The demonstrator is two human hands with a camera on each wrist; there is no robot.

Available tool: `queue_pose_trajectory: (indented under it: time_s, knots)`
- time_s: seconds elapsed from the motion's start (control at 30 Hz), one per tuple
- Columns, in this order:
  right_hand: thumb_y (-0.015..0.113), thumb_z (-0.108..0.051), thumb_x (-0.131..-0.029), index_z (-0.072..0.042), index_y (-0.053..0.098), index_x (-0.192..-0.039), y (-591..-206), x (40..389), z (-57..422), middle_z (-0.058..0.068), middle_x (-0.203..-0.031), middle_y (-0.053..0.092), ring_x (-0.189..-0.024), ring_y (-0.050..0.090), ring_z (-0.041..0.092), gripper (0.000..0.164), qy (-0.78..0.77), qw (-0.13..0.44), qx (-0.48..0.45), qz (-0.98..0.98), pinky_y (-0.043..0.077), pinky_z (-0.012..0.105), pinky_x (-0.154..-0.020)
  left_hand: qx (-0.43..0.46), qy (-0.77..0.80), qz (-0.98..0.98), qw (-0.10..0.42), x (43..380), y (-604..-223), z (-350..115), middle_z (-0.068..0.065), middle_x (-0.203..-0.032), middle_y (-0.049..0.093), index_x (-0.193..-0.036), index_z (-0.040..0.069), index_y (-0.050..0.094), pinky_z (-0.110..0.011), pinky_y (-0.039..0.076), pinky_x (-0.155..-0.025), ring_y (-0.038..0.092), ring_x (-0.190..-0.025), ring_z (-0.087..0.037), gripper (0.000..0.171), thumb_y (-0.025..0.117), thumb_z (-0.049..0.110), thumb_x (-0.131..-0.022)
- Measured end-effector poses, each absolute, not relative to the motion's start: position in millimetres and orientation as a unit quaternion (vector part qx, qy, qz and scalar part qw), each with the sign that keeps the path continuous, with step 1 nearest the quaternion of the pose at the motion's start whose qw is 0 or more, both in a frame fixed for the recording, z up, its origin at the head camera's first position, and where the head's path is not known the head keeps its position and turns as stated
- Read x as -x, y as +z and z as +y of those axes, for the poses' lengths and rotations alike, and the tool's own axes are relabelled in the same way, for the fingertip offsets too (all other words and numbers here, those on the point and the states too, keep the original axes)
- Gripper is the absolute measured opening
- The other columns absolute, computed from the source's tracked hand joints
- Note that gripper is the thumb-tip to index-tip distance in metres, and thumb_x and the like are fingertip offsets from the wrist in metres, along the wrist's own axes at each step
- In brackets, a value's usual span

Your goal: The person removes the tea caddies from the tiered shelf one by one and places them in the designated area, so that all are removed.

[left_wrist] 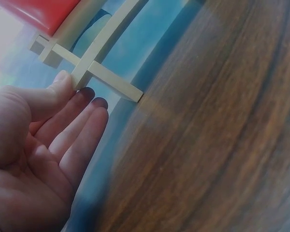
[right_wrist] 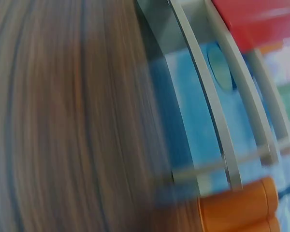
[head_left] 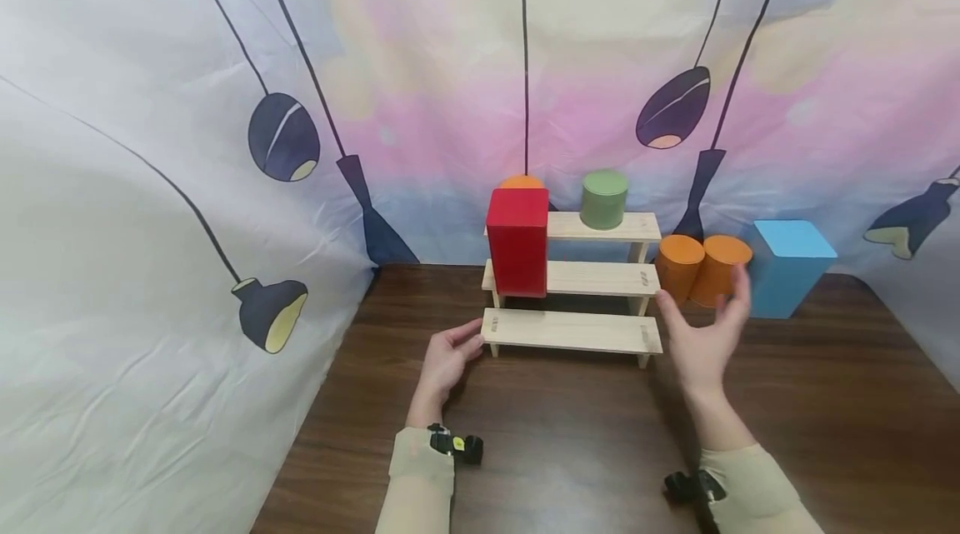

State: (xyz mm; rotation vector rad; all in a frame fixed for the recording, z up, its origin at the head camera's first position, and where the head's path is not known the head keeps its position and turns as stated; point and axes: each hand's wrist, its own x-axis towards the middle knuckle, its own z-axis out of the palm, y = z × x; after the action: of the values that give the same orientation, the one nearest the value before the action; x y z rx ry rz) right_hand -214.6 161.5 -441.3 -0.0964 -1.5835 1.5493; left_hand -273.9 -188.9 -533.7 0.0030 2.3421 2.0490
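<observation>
A three-tier wooden step shelf (head_left: 570, 329) stands on the table. My left hand (head_left: 447, 359) pinches the left end of its lowest tier; in the left wrist view the thumb lies against the board's end (left_wrist: 111, 36) and the fingertips reach beneath it. A tall red box (head_left: 517, 247) stands on the middle tier, partly hiding an orange object (head_left: 522, 182) behind. On the top tier sits a green cylinder (head_left: 603, 199). My right hand (head_left: 705, 351) is raised right of the shelf, thumb and fingers spread, holding nothing; its own wrist view does not show it.
Two orange cylinders (head_left: 678, 267) stand side by side against the shelf's right side. A tall light-blue box (head_left: 791, 271) is just right of them. Behind the brown wooden table (head_left: 555, 442) hangs a painted cloth backdrop (head_left: 450, 59), which also runs along the left side.
</observation>
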Motion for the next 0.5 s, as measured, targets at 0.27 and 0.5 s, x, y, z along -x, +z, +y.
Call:
queue_pose_trajectory:
  time_s: [0.27, 0.5]
  knots:
    - [0.083, 0.014, -0.081, 0.008, 0.039, -0.158, -449, 236, 106, 0.023, -0.162, 0.040, -0.149, 0.037, 0.034, 0.088, 0.654, 0.399, -0.025, -0.642, 0.033, 0.058, -0.123, -0.007, 0.665, 0.747, 0.018, 276, -530, -190, -0.016, -0.144, 0.066, -0.138, 0.005, 0.073, -0.034, 0.060, -0.099, 0.070, -0.124, -0.027, 0.035, 0.072, 0.007, -0.103]
    - [0.090, -0.003, -0.086, -0.007, 0.048, -0.158, -466, 259, 68, 0.011, -0.158, 0.048, -0.147, 0.042, 0.038, 0.084, 0.666, 0.319, -0.078, -0.670, 0.043, 0.055, -0.118, -0.005, 0.661, 0.750, 0.018, 274, -529, -190, -0.017, -0.144, 0.067, -0.137, 0.004, 0.073, -0.034, 0.060, -0.098, 0.070, -0.123, -0.027, 0.034, 0.072, 0.006, -0.103]
